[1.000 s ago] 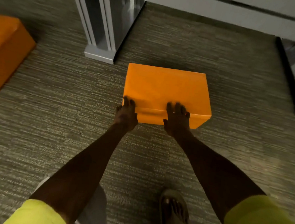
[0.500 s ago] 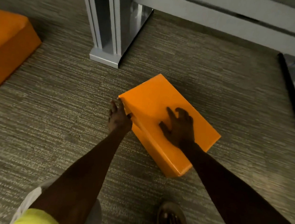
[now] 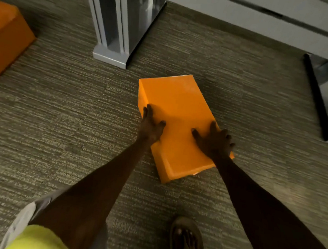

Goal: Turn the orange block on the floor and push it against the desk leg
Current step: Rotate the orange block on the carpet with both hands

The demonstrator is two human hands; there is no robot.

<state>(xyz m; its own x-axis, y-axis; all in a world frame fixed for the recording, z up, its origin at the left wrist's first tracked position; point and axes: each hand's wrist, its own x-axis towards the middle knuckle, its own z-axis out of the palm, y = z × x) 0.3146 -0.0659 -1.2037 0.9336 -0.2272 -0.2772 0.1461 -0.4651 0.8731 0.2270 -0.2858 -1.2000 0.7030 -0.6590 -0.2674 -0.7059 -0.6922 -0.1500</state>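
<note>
Grey-green striped carpet covers the floor, dim under a pale grey desk whose leg stands on a flat foot. Lying flat on the carpet, the orange block points its long axis away from the person, its far corner near that foot but apart. Left hand and right hand rest spread, fingers released, on its top. Another orange block sits by the carpet's left edge.

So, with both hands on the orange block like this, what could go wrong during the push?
The orange block lies right of the desk leg with carpet between, so a straight push may pass beside it. The left hand and right hand only press flat and could slip on the top.
</note>
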